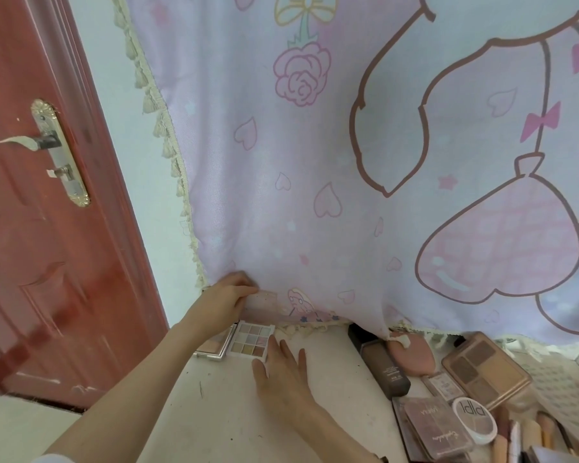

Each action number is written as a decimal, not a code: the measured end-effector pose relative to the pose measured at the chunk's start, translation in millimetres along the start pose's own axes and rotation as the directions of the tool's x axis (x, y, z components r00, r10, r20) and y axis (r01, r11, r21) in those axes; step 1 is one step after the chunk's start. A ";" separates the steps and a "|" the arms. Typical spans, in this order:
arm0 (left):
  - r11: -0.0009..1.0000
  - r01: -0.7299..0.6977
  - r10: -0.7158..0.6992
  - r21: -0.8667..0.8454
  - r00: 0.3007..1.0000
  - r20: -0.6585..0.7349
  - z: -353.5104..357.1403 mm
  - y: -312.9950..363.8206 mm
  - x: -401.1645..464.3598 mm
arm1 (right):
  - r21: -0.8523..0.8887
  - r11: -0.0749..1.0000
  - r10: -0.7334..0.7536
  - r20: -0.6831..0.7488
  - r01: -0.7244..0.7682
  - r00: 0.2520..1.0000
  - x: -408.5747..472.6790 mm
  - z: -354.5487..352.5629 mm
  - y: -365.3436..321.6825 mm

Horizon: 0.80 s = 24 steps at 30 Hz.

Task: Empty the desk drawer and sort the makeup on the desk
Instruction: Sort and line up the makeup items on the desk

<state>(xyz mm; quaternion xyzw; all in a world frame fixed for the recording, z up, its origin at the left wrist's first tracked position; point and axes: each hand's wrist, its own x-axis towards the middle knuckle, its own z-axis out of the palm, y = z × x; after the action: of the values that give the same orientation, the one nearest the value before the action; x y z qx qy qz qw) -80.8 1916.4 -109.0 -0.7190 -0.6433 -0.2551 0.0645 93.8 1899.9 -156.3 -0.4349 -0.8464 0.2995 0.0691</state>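
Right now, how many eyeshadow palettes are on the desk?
4: pastel nine-pan palette by the right hand, pale compact beside it, brown palette right, mauve palette below. Others may be hidden.

red door (41,228) left, pastel cartoon cloth (315,162) hanging behind.

left of the foundation bottle (380,362): two palettes (252,339). right of it: one pink sponge (411,357), three palettes (485,370), one round compact (475,424).

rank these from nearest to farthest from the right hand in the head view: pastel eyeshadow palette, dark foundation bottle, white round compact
From the right hand:
1. Pastel eyeshadow palette, at the fingers, just left.
2. Dark foundation bottle, to the right, mid-desk.
3. White round compact, far right, among the piled makeup.
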 end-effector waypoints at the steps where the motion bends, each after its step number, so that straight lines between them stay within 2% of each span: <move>1: 1.000 0.001 -0.002 0.004 1.000 0.012 -1.4 -0.7 -0.9 | 0.001 1.000 -0.003 0.001 0.003 1.000 0.3 0.5 -0.9; 9: 0.999 -0.046 0.045 0.029 0.998 0.031 -5.3 0.6 -9.1 | -0.003 0.999 -0.046 -0.037 0.046 0.998 3.8 3.3 3.9; 12: 0.989 -0.069 0.066 0.134 0.997 0.027 -5.4 4.0 -11.5 | -0.055 0.996 -0.078 -0.037 0.076 0.996 0.1 0.2 11.1; 14: 0.975 -0.038 0.017 0.217 0.995 0.099 -4.5 6.7 -11.8 | -0.152 0.984 -0.091 0.008 0.091 0.996 -4.1 -4.8 17.8; 16: 0.959 0.053 -0.112 0.278 0.973 0.200 -4.0 12.5 -14.9 | -0.220 0.969 -0.100 0.053 0.109 0.994 -9.8 -11.8 25.6; 17: 0.954 0.102 -0.163 0.283 0.966 0.199 -4.0 19.7 -18.1 | -0.222 0.968 -0.105 0.062 0.116 0.993 -14.2 -16.1 30.0; 20: 0.955 0.260 -0.283 0.143 0.944 0.172 1.7 58.5 -37.5 | -0.111 0.982 -0.154 0.022 0.155 0.988 -33.6 -28.1 45.0; 24: 0.959 0.255 -0.226 -0.123 0.951 0.211 26.3 118.6 -77.5 | -0.060 0.972 -0.234 -0.200 0.227 0.951 -69.1 -48.6 74.0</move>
<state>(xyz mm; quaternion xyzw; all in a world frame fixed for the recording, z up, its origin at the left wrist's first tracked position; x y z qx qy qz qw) 37.0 1838.9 -138.7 -0.6595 -0.7085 -0.2368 -0.0842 205.9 1900.7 -148.9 -0.3629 -0.8850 0.2272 0.1827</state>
